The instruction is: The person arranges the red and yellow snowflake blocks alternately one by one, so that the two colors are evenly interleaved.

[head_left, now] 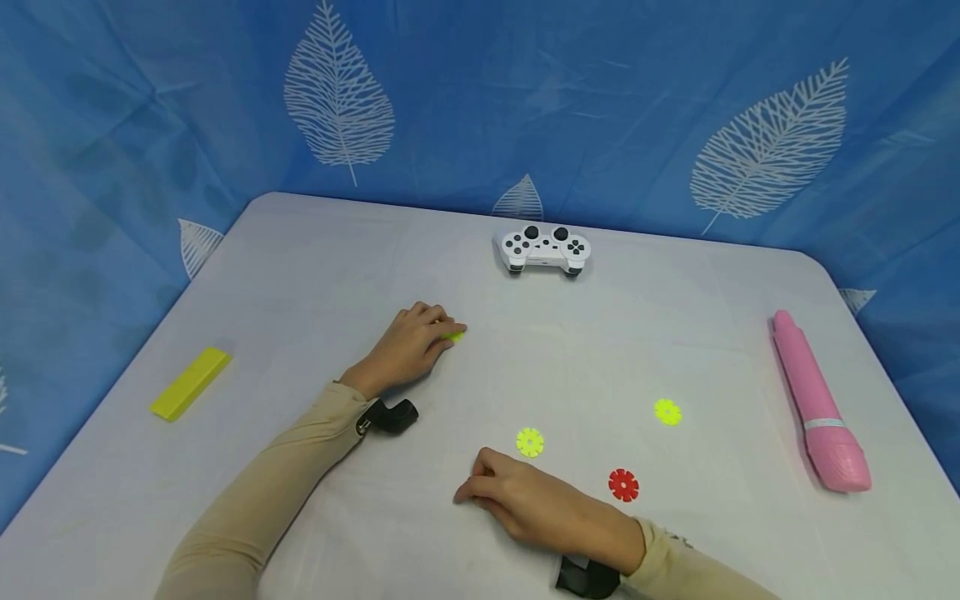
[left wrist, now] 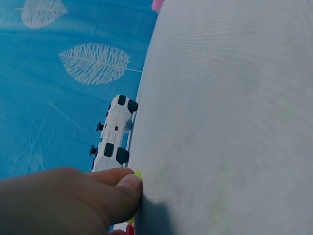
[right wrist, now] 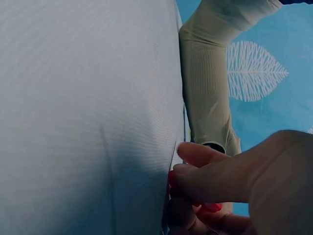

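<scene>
Yellow disc (head_left: pixel 456 336) is pinched by L hand (head_left: pixel 408 346), left of ctr; red piece (right wrist: pixel 212 207) is gripped in curled fingers of R hand (head_left: pixel 534 504), near ctr. Prob. pick-up step; firm pinch & clean lift seem needed. Loose yellow discs (head_left: pixel 530 442) (head_left: pixel 668 412) & red disc (head_left: pixel 623 485) are spread nr. right.

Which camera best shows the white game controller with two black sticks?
The head view: there the white game controller with two black sticks lies whole in the picture, its top face visible. The left wrist view shows it larger, but from its edge, hiding most of that face. The right wrist view does not show it.
</scene>
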A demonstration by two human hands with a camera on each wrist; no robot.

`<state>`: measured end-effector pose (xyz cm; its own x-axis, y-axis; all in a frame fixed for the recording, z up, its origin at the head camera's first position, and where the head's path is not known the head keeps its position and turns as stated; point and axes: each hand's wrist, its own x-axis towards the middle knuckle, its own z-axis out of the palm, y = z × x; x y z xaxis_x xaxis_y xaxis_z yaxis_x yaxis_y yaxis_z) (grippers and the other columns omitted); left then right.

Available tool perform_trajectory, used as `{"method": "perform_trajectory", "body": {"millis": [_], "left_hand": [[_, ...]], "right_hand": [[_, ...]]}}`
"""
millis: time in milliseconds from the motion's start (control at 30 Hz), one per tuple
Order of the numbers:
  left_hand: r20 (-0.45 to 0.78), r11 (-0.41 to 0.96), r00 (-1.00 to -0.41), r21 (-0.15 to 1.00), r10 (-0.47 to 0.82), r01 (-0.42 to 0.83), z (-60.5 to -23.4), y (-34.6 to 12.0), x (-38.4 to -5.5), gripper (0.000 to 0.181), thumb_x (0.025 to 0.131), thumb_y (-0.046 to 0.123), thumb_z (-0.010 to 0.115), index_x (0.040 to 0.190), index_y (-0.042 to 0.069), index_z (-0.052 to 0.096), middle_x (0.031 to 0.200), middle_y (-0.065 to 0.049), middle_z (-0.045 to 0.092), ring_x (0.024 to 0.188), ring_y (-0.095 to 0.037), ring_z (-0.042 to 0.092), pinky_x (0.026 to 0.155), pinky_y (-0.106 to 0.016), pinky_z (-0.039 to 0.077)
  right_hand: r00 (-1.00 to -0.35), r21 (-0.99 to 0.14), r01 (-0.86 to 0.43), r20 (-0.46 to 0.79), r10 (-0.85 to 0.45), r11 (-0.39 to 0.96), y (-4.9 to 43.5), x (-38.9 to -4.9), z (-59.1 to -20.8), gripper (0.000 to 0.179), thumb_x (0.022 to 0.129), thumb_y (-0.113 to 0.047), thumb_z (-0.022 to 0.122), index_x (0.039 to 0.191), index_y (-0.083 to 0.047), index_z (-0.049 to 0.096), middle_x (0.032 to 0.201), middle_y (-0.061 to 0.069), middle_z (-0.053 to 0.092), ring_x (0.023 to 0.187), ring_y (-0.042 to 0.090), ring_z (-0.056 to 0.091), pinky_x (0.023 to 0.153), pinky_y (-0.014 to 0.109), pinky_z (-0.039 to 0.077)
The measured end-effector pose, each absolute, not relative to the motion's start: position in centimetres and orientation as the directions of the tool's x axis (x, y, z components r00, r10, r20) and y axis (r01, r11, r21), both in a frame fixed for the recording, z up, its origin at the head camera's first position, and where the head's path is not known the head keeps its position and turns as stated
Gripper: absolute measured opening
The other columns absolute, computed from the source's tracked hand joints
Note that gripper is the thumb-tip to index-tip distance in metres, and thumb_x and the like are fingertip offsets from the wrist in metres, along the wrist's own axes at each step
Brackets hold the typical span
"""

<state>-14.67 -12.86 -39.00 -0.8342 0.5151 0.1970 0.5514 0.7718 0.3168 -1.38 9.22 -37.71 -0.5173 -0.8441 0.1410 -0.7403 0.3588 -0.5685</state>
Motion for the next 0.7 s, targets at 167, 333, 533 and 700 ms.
{"method": "perform_trajectory", "body": {"millis": [167,333,533,700], "left_hand": [[0.193,0.774,-0.837,0.320,0.512,0.547,-39.0,-12.8,-14.7,0.027,0.089,0.017,0.057,0.115,0.017,0.064,0.104,-0.003,0.059,0.097,-0.022,0.050,0.078,-0.037,0.039],[0.193,0.775,-0.838,0.318,0.511,0.546,-39.1,-12.8,-14.7,0.027,0.089,0.017,0.056,0.115,0.017,0.064,0.104,-0.004,0.059,0.098,-0.022,0.050,0.079,-0.038,0.039],[0.191,0.775,-0.838,0.320,0.511,0.545,-39.0,-12.7,-14.6,0.027,0.089,0.017,0.056,0.115,0.017,0.063,0.104,-0.003,0.059,0.098,-0.022,0.050,0.079,-0.038,0.039],[0.189,0.775,-0.839,0.321,0.510,0.544,-38.8,-12.7,-14.7,0.027,0.089,0.016,0.056,0.115,0.016,0.064,0.104,-0.004,0.059,0.098,-0.023,0.050,0.079,-0.039,0.039]], "right_hand": [[-0.531,-0.566,-0.727,0.107,-0.841,0.388,9.2,-1.4,-37.6,0.014,0.088,-0.009,0.056,0.095,-0.015,0.067,0.090,-0.007,0.051,0.080,-0.002,0.049,0.072,0.001,0.036],[-0.546,-0.516,-0.753,0.143,-0.825,0.409,9.4,-1.6,-37.5,0.014,0.087,-0.009,0.058,0.094,-0.017,0.068,0.090,-0.010,0.055,0.083,-0.002,0.053,0.074,0.004,0.038],[-0.574,-0.486,-0.759,0.182,-0.798,0.434,9.8,-2.3,-37.5,0.015,0.086,-0.009,0.059,0.092,-0.019,0.068,0.090,-0.013,0.059,0.087,-0.001,0.056,0.080,0.011,0.043],[-0.615,-0.503,-0.737,0.222,-0.756,0.452,10.0,-3.1,-37.8,0.016,0.085,-0.008,0.059,0.091,-0.020,0.068,0.090,-0.014,0.061,0.087,0.000,0.057,0.080,0.017,0.045]]}}
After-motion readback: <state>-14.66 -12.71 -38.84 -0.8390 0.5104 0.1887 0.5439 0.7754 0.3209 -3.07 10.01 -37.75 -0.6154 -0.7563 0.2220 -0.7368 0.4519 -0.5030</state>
